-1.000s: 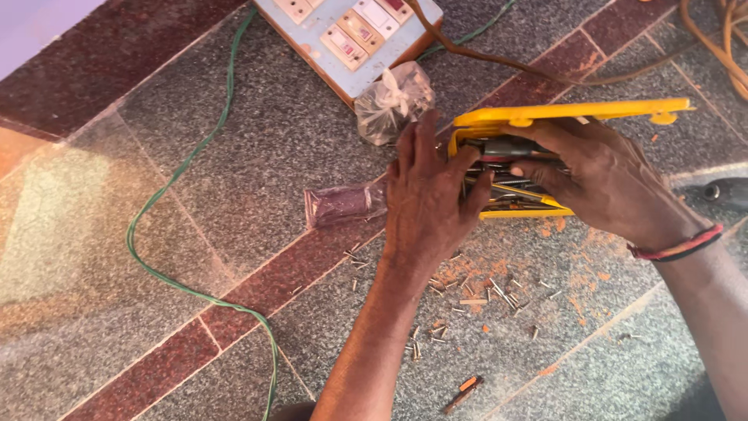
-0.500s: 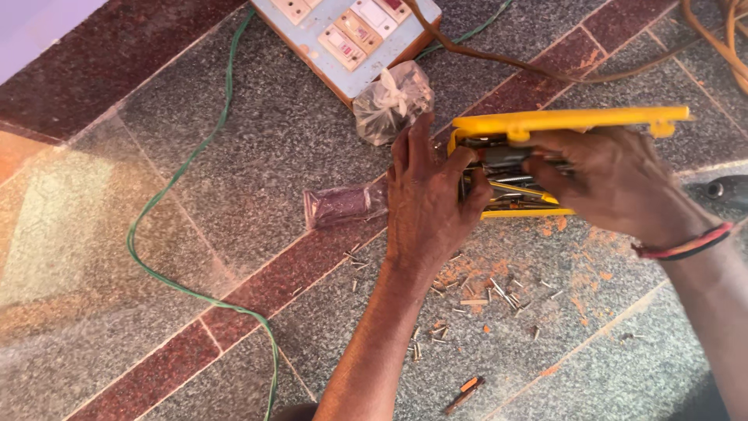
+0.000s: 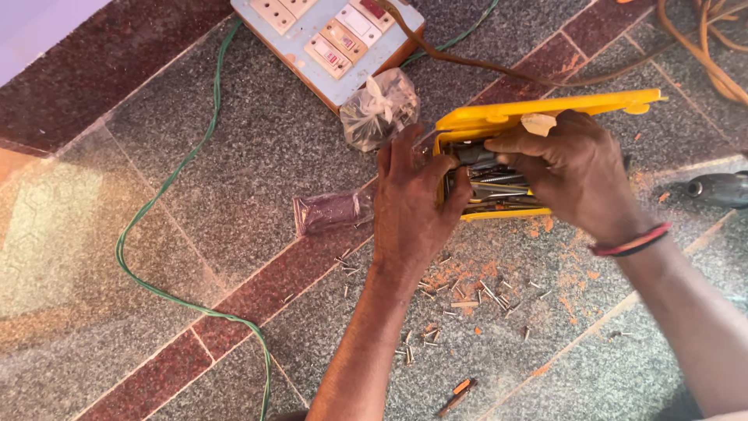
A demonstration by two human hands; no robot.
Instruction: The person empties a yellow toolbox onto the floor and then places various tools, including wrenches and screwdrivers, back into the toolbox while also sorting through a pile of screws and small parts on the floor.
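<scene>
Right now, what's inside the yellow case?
The open yellow case holds a pile of metal drill bits. Both hands cover part of it: left hand at its left edge, right hand over the right side.

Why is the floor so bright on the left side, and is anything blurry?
Head view: a patch of sunlight washes out the floor at left; the hands and yellow box look sharp; the dark tool at the right edge is slightly soft.
</scene>
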